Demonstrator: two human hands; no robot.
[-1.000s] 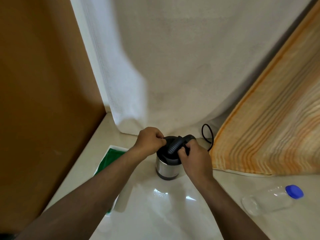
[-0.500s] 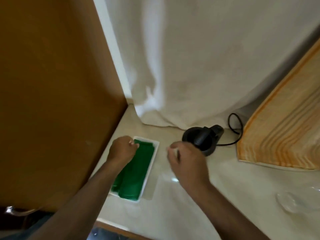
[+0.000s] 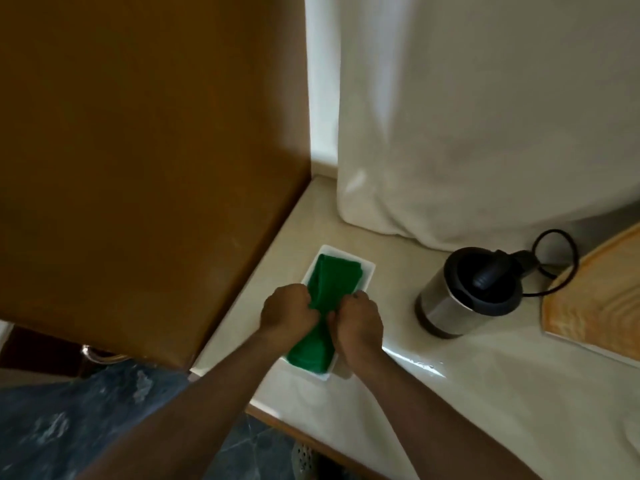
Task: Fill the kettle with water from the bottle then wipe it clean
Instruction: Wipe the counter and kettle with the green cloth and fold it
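Now both hands' fingers (image 3: 304, 299) pinch the green cloth (image 3: 332, 278) between them.

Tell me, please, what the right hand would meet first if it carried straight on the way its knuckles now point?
Probably more of the folded green cloth that the right hand grips, then the far rim of the shallow white rectangular tray. Beyond lies bare pale countertop and white draped fabric; depth is uncertain.
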